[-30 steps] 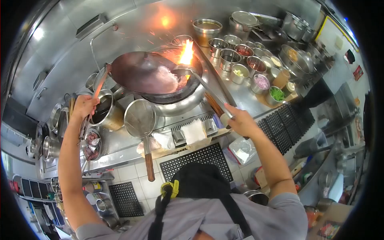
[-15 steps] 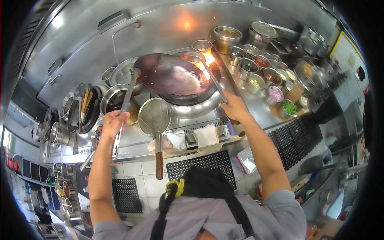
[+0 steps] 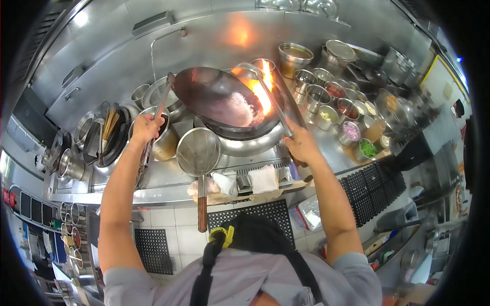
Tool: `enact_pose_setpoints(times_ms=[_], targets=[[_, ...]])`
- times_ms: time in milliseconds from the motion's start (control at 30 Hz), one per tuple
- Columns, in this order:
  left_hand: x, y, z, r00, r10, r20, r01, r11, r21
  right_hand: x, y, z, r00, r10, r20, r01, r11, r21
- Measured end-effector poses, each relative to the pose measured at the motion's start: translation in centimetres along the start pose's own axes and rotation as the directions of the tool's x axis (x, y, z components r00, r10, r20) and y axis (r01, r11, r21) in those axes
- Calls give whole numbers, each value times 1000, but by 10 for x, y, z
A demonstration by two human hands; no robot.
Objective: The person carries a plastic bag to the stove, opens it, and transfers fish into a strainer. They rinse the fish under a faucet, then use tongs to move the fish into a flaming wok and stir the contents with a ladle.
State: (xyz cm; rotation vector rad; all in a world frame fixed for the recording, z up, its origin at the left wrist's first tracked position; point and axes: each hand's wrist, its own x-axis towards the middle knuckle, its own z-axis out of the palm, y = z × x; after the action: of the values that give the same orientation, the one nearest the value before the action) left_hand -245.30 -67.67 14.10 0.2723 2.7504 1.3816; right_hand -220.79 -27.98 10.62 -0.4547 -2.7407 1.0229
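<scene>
With our left hand clamped on the wok handle and right hand gripping the ladle, we judge the rice mid-fry, flames licking the rim, plating undone.

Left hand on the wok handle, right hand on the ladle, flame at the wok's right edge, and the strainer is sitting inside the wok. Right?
Not quite. In the head view the strainer lies on the counter in front of the burner, outside the wok. The rest holds: left hand on the wok handle, right hand on the ladle, flame at the right edge.

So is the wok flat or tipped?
Tipped. The left hand lifts the wok by its handle, so the rice lies toward the lower right side, next to the flames.
</scene>
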Motion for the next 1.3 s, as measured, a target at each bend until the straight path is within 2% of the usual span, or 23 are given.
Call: enact_pose_setpoints(times_ms=[67,167,233,267,367,467,567,633,667,767,867,900,1000,1067,1300], targets=[[15,-5,-2,1000,3,8,-3,1000,15,10,8,-4,999,-29,26,33,982,-186],[12,5,-3,1000,13,22,-14,999,39,23,25,4,993,-95,70,113,931,-348],[-7,14,-7,1000,2,18,-4,998,65,31,29,9,992,-40,120,84,915,-395],[-9,7,-9,998,54,34,-56,996,66,35,30,12,989,-13,149,74,905,-418],[-37,9,-16,994,74,83,-73,997,-9,46,41,15,984,-61,169,129,894,-430],[-81,34,-13,995,12,102,-5,998,-68,44,51,12,986,-156,54,164,928,-334],[-109,45,-9,990,-32,137,52,988,-148,42,37,-3,987,-157,23,157,949,-274],[-109,52,-4,989,-28,144,50,987,-153,55,45,-3,979,-205,2,196,932,-304],[-103,55,-3,988,-20,150,45,986,-161,61,47,-3,973,-229,-7,215,923,-318],[-69,64,3,988,-18,154,43,986,-162,80,37,-13,973,-205,103,227,926,-301],[-23,73,12,994,-20,110,40,982,-186,89,24,-20,963,-169,209,244,878,-411],[-4,73,11,996,-22,91,40,979,-202,92,25,-21,955,-200,221,277,869,-410],[71,48,10,999,26,30,-25,999,-20,92,23,-23,930,-250,270,345,845,-408],[93,40,4,999,29,18,-30,999,40,84,7,-32,924,-243,294,351,842,-409],[141,51,-10,994,62,90,-79,976,202,78,-28,-33,893,-8,450,276,799,-533]])
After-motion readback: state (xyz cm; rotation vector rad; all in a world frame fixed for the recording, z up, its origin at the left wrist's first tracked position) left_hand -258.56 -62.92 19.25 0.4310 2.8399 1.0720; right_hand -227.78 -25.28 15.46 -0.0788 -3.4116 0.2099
